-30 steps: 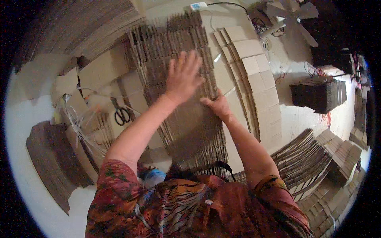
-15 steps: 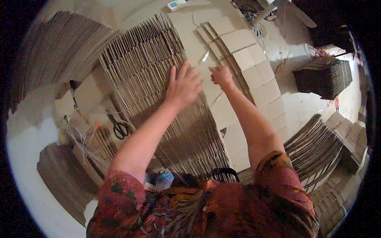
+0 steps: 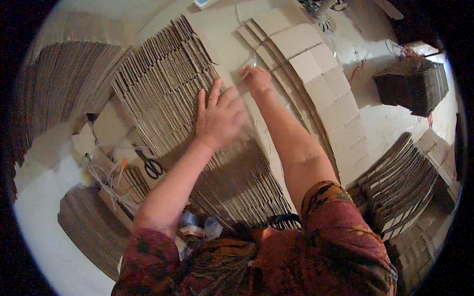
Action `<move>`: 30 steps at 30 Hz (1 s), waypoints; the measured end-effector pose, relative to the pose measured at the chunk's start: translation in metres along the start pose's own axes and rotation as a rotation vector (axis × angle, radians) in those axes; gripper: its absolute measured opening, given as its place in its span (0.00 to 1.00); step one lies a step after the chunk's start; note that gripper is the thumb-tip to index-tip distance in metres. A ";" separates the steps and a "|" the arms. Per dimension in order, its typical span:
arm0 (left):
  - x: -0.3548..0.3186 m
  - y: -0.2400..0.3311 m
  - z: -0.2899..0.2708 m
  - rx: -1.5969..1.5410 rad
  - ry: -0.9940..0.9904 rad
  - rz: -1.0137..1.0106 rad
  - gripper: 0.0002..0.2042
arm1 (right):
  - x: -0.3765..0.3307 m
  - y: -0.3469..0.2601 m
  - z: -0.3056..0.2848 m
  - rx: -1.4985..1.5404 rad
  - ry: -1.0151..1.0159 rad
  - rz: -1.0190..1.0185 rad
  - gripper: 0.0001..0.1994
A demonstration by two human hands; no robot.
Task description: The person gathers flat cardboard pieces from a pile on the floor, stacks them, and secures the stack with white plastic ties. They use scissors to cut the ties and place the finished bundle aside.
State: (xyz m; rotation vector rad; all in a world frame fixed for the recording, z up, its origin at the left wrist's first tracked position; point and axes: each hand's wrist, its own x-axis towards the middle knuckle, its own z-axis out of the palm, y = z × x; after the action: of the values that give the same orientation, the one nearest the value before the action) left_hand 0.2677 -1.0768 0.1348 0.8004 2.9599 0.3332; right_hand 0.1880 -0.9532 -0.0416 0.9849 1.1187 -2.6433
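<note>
A long row of brown folded cardboard pieces (image 3: 163, 74), packed on edge, runs from the far left toward my body. My left hand (image 3: 219, 118) lies across the right side of this row, fingers spread and slightly blurred. Just to the right of it, over the pale strip of table beside the row, is my right hand (image 3: 256, 79). Its fingers are curled together; whatever they may hold is too small to make out. Right of that hand, flat cardboard pieces (image 3: 306, 66) lie in an overlapping line.
Black-handled scissors (image 3: 152, 167) and tangled pale plastic straps (image 3: 111, 185) lie to the left. More cardboard stacks stand at the far left (image 3: 69, 84), near left (image 3: 89, 227) and right (image 3: 400, 182). A strapped cardboard bundle (image 3: 412, 89) sits at the far right.
My right hand has moved left, closer to my left hand. My left hand stays on the cardboard row, its fingers still spread. The whole view has shifted slightly.
</note>
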 end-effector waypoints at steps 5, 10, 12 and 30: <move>0.002 -0.001 -0.003 0.061 -0.021 0.029 0.13 | -0.031 0.006 -0.043 -0.692 0.053 -0.018 0.09; -0.003 -0.003 -0.005 0.035 0.014 0.029 0.13 | -0.096 -0.003 -0.070 -0.624 0.084 -0.010 0.08; -0.003 -0.003 -0.005 0.035 0.013 0.033 0.14 | -0.115 -0.015 -0.072 -0.614 0.029 -0.023 0.08; -0.016 -0.017 -0.015 0.028 -0.051 0.134 0.23 | -0.237 -0.104 0.063 -1.199 -0.598 -0.376 0.06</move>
State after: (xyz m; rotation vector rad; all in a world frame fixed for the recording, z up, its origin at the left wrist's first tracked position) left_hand 0.2717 -1.1022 0.1461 0.9975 2.8768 0.2747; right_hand 0.3066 -0.9546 0.1970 -0.2392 2.2837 -1.5986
